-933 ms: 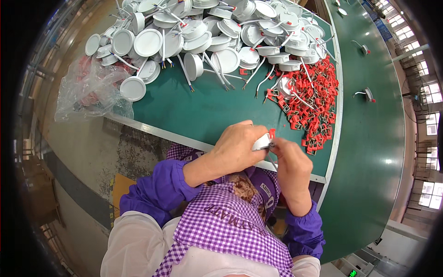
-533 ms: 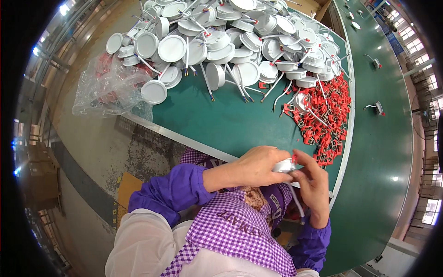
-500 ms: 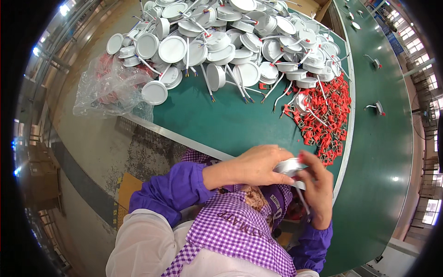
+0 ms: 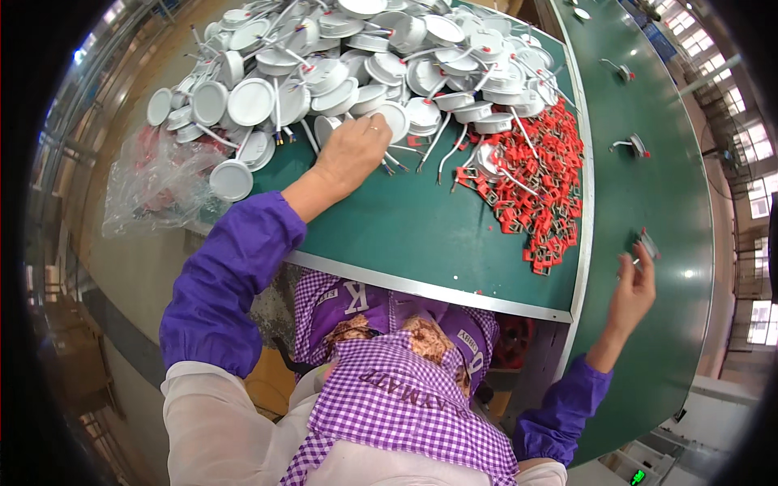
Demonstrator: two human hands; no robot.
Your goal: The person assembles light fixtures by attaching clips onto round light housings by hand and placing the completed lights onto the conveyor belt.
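Observation:
My left hand [image 4: 355,150] reaches to the front edge of a heap of round white downlights [image 4: 328,77]. Its fingers are curled closed at the rim of one white downlight [image 4: 394,121], though the fingertips are partly hidden. Over the green belt on the right, my right hand [image 4: 634,285] is raised with its fingers apart. Just beyond those fingertips lies a downlight [image 4: 649,243] with a short cable. I cannot make out whether the fingers still touch it.
Small red clips with metal parts [image 4: 543,186] are heaped on the green table [image 4: 389,251] along its right side. A clear plastic bag [image 4: 158,182] hangs over the left edge. More downlights [image 4: 639,147] lie spaced out along the belt [image 4: 632,356].
Both hands were together at the table's front edge around a downlight. My left hand has moved to the heap; my right hand has gone out over the belt, where that downlight now appears.

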